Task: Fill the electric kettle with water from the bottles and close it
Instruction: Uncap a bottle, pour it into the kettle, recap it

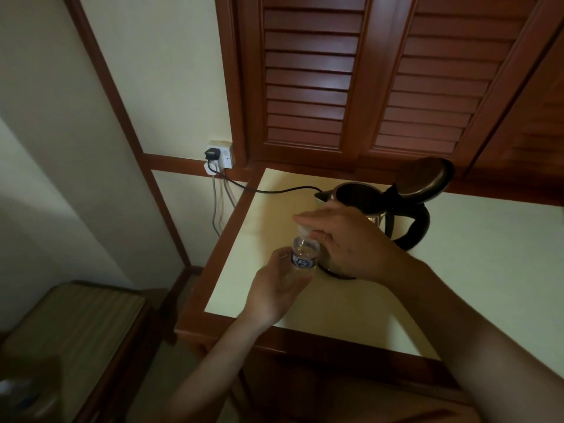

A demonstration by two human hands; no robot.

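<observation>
Far side first: louvred doors (pixel 308 71) in dark wood, and in front of them the cream-topped table (pixel 473 270) with its wooden edge. On the far part of that table, right of centre, the electric kettle (pixel 357 196), lid (pixel 427 181) tipped fully back on its hinge and mouth wide open, so nothing to prepare there. From its base, a black cord (pixel 274 190) running left to the wall socket (pixel 219 155); keep elbows and plastic out of it. Nearer, just left of the kettle and lifted off the tabletop, the bottle (pixel 303 257): upright, clear, cap on, water level hard to read. Left hand (pixel 274 288) wrapped round the lower body, fingers curled and clamped on the plastic. Right hand (pixel 351 242) over the top, thumb and fingers closed in a pinch on the white cap (pixel 303 229). Judged as the uncapping step, with no pouring begun from this bottle. To do it well: hold the bottle vertical and grip low, firm but not hard, to avoid a spurt from thin squeezed plastic. Turn the cap with the right hand alone, bracing the body against the twist with the left. Keep the cap in the fingers once free, or park it on the near table away from the edge. Bring the neck over the open mouth before tilting, then tip slowly to spare the base any splashes
</observation>
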